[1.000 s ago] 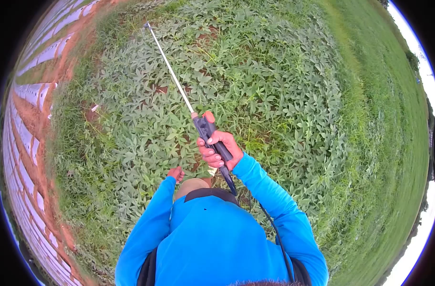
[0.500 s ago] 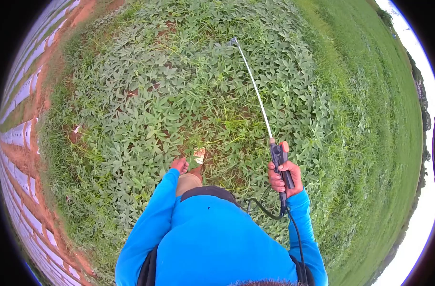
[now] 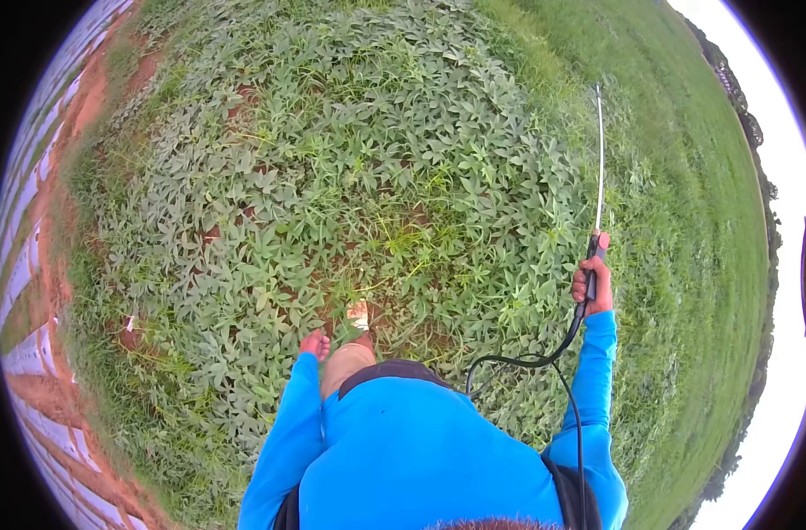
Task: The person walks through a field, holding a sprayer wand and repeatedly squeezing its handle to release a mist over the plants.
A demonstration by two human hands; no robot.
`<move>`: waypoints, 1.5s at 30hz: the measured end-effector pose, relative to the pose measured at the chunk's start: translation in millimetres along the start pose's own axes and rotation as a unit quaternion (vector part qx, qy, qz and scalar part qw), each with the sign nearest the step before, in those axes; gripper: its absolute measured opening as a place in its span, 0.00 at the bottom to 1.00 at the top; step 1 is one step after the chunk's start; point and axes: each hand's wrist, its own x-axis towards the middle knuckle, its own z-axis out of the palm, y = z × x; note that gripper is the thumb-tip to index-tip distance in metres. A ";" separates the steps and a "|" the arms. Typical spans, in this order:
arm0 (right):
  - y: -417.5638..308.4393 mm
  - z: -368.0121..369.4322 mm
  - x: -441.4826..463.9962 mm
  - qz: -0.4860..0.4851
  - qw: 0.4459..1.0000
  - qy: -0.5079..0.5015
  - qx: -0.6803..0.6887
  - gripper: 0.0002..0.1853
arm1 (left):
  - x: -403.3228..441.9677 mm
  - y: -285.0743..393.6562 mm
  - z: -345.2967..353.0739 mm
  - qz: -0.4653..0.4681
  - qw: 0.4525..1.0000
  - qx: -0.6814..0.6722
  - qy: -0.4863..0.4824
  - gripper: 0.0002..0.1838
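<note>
My right hand [image 3: 599, 287] is wrapped round the black handle of a sprayer wand [image 3: 600, 168], out to my right. The thin silvery lance points forward and away over the plants, with a pale haze by its tip. From the handle's lower end a black hose [image 3: 536, 361] loops back toward my waist. My left hand [image 3: 315, 344] hangs beside my thigh with its fingers curled closed, and nothing shows in it. Low leafy plants [image 3: 368, 150] spread under and in front of both hands.
Grass [image 3: 703, 247] covers the ground at right. A reddish soil strip [image 3: 54, 256] and rows of pale plastic sheeting [image 3: 19, 283] run along the left. My foot [image 3: 358, 314] stands among the leaves, and dark straps [image 3: 569, 486] cross my shoulders.
My right hand has swung the sprayer wand outward to the right, the arm now straighter and the lance tip far to the right. My left hand stays low beside my thigh.
</note>
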 end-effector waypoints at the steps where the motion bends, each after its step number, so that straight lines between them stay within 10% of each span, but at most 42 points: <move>1: -3.5 2.3 11.5 -0.028 0.999 0.024 -0.001 0.11 | 0.8 5.7 -5.4 0.006 1.000 0.010 0.012 0.21; 9: -3.8 57.7 69.3 -0.070 0.997 0.041 0.005 0.14 | 8.9 65.8 -44.4 -0.003 1.000 -0.021 0.010 0.17; 14: 6.0 101.7 86.5 0.066 0.982 -0.135 0.110 0.10 | 20.9 115.6 -65.5 0.022 0.999 -0.014 0.027 0.20; 19: 33.6 176.7 93.5 0.178 0.903 -0.340 0.192 0.14 | 24.7 142.9 -74.0 0.056 0.996 -0.052 0.038 0.23; 33: 88.2 489.1 187.1 0.514 0.692 -0.506 -0.020 0.14 | 27.6 167.2 -70.7 -0.020 0.990 -0.121 0.070 0.19; 39: 105.8 610.1 219.1 0.569 0.541 -0.619 -0.033 0.12 | -12.0 262.8 -66.3 -0.030 0.989 -0.084 0.119 0.22; 45: 97.8 712.4 238.1 0.524 0.534 -0.663 -0.031 0.11 | 1.0 364.2 -86.4 0.003 0.991 -0.044 0.129 0.22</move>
